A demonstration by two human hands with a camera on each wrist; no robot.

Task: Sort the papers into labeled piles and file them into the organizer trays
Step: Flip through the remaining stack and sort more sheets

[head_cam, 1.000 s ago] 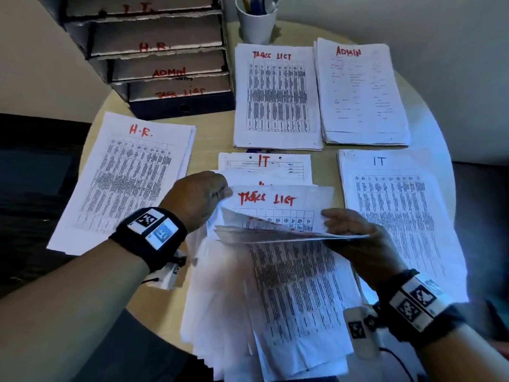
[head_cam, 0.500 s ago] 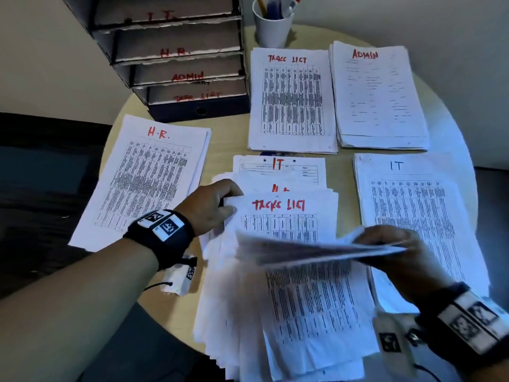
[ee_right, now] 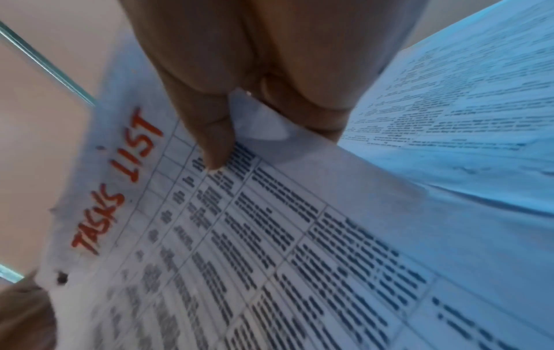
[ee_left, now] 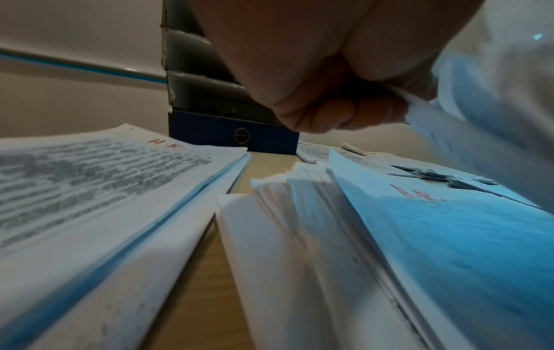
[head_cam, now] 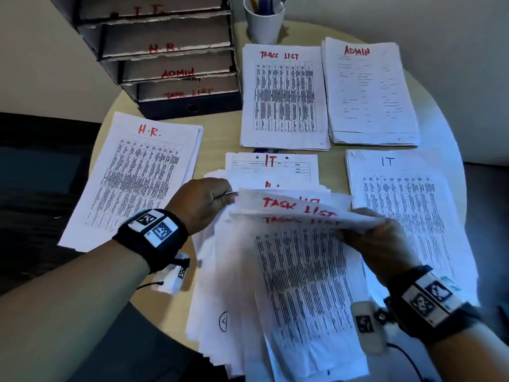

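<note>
An unsorted paper pile [head_cam: 278,312] lies fanned out at the table's near edge. My left hand [head_cam: 223,197] pinches the left edge of its upper sheets; the left wrist view shows curled fingers [ee_left: 344,113] on a paper edge. My right hand [head_cam: 355,226] holds the right edge of the lifted sheets headed "TASK LIST" [head_cam: 297,206], thumb [ee_right: 212,142] on top of the printed table [ee_right: 270,236]. Sorted piles lie around: H.R. [head_cam: 137,183], TASKS LIST [head_cam: 283,97], ADMIN [head_cam: 369,92], IT [head_cam: 407,216]. The organizer trays [head_cam: 170,51] stand back left.
A white cup [head_cam: 264,26] with pens stands behind the TASKS LIST pile. Another IT-headed sheet [head_cam: 271,164] pokes out behind the unsorted pile. The round table's bare wood [head_cam: 220,139] shows between piles. A dark floor lies to the left.
The sheets in my right hand were edge-on; now they tilt up and show the "TASK LIST" heading. My left hand stays at the pile's left edge.
</note>
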